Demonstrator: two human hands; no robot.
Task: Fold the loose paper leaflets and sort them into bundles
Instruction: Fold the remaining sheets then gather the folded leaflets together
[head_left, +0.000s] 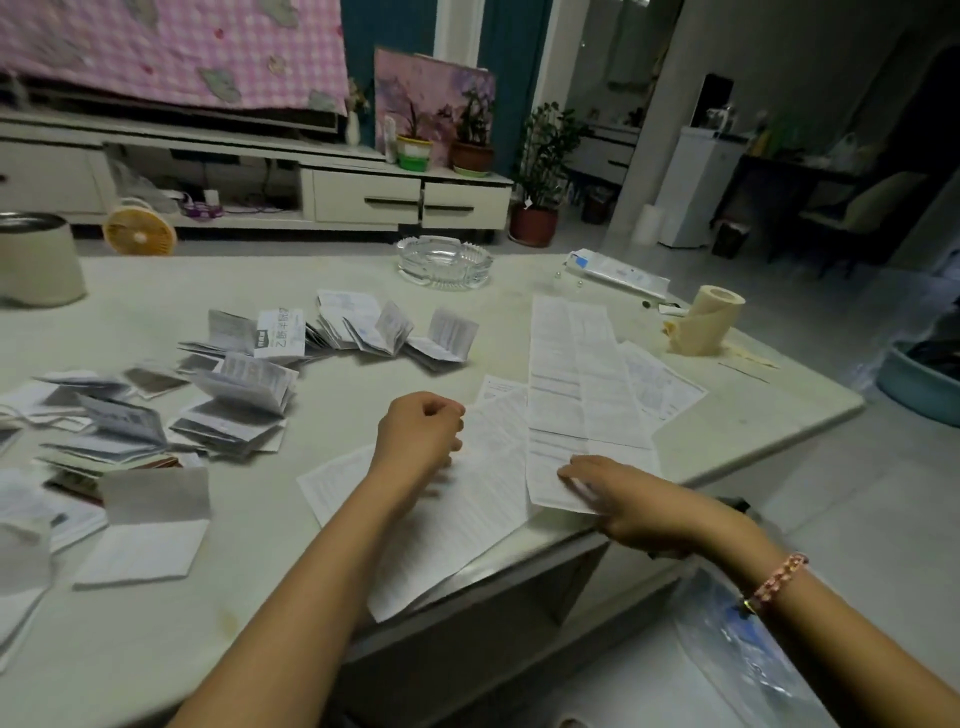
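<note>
Pins near end of long leaflet (571, 374), lying lengthwise away across desk (337, 395), under flat-fingered right grip (623, 499); curls left grip (418, 431) just beside over another sheet (467, 535), hold unclear.

The person's left hand (418, 431) and left forearm (291, 582) are bare along all of their visible length. The right hand (634, 499) and right forearm (852, 639) are bare as well, but the right wrist wears a bracelet (777, 578): a thick, knobbly band of small pink beads, pale and slightly glossy. On the band's lower side sits a small gold-coloured piece (748, 606) with a dark bit beside it, too small to tell what it is.
</note>
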